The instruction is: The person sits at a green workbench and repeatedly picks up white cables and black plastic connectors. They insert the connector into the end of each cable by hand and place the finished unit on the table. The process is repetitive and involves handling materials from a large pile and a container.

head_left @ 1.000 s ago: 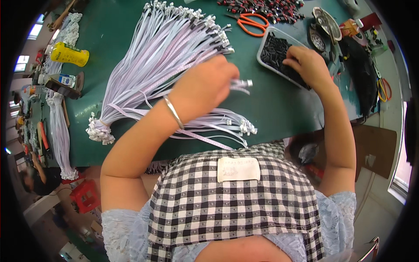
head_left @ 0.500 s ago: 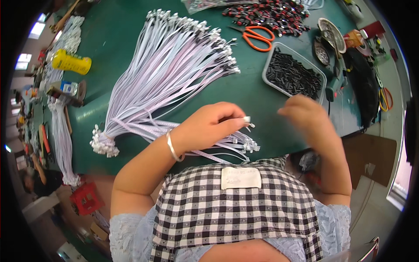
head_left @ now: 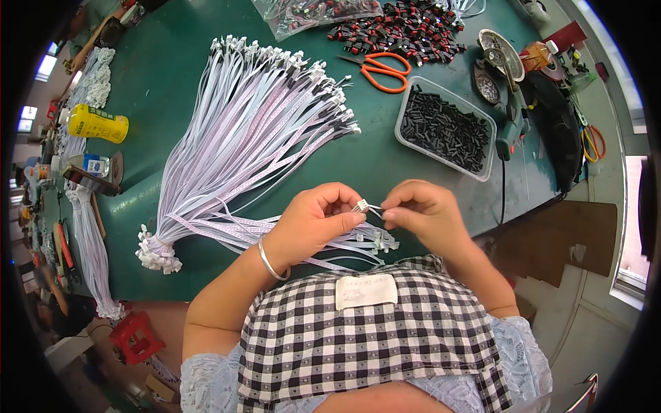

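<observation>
a: look at your left hand (head_left: 310,224): thumb and forefinger are pinched on a white connector (head_left: 361,206), held up near the table's front edge, just beyond your checked apron (head_left: 365,337)

b: and your right hand (head_left: 423,215) is just beside it, thumb and forefinger closed on thin wires (head_left: 374,208) at the connector's right side. can you tell whether a black tube is between those fingertips too?

a: no, there's something dark there, but it is too small to tell. your tub (head_left: 444,164) of short black tubes (head_left: 444,127) stands on the green table (head_left: 375,151), past your right hand and apart from it

b: on your left lies the big bundle of pale flat cables (head_left: 241,138), gathered at its near end and fanned out at the far one. a smaller group splits off and runs behind your left hand, its white ends (head_left: 375,239) showing just below your fingers

a: past the tub you have orange-handled scissors (head_left: 365,64), and beyond them a heap of red and black parts (head_left: 403,33)

b: your yellow bottle (head_left: 100,124) lies on its side, far over to your left, well apart from both hands
</observation>
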A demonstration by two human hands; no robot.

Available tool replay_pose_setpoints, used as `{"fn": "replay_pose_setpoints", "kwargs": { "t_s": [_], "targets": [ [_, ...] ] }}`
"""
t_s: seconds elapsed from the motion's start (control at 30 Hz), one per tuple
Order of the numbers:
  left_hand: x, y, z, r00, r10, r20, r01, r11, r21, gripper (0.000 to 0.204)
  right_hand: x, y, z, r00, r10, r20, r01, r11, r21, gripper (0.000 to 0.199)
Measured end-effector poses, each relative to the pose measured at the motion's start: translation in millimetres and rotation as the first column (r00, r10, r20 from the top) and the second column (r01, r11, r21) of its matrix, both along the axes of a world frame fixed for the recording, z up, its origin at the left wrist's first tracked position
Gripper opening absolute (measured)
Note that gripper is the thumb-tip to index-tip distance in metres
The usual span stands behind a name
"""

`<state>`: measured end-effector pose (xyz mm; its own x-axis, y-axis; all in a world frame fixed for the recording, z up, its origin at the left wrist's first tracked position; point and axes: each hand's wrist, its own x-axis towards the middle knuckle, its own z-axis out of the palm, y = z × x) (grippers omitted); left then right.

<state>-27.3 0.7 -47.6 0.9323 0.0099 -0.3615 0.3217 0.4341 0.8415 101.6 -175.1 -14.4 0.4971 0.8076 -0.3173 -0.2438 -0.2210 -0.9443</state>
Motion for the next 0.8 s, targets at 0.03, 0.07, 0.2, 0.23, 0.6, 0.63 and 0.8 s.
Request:
{"fn": "replay_pose_setpoints", "kwargs": {
  "t_s": [0.03,0.07,0.2,0.23,0.6,0.63,0.8],
  "targets": [
    [-0.2,0.6,-0.2,1.000,0.003,-0.002,-0.003,1.000,-0.007,0.012,-3.4,1.9,-4.0,1.000,-0.004,0.016,0.004,1.000,0.015,0.007],
    [-0.3,1.1,-0.4,1.000,0.006,-0.004,-0.006,1.000,-0.014,0.012,-5.8,4.4,-8.2,0.999,-0.025,0.021,0.024,0.999,0.048,0.007],
    [2.5,-2.0,-0.6,0.999,0.016,-0.035,-0.016,1.000,-0.019,0.013,-4.2,5.3,-10.6,0.997,-0.057,0.048,0.053,0.994,0.090,0.007],
    [3.0,-1.5,0.9,0.999,0.015,-0.045,-0.017,0.999,-0.030,0.013,-3.2,5.7,-10.3,0.997,-0.055,0.051,0.051,0.995,0.085,0.007],
    [6.1,-4.4,2.8,0.997,0.069,-0.037,-0.072,0.993,-0.091,0.013,-3.0,3.6,-8.4,0.997,-0.075,0.030,0.075,0.997,-0.011,0.009],
    [6.9,-3.2,6.5,0.996,0.072,-0.045,-0.076,0.992,-0.104,0.013,-4.2,4.6,-9.2,0.995,-0.096,0.027,0.095,0.995,0.027,0.009],
    [6.5,-1.7,8.7,0.996,0.075,-0.045,-0.079,0.991,-0.108,0.014,-7.7,8.2,-13.2,0.982,-0.137,0.127,0.121,0.985,0.125,0.008]
  ]
}}
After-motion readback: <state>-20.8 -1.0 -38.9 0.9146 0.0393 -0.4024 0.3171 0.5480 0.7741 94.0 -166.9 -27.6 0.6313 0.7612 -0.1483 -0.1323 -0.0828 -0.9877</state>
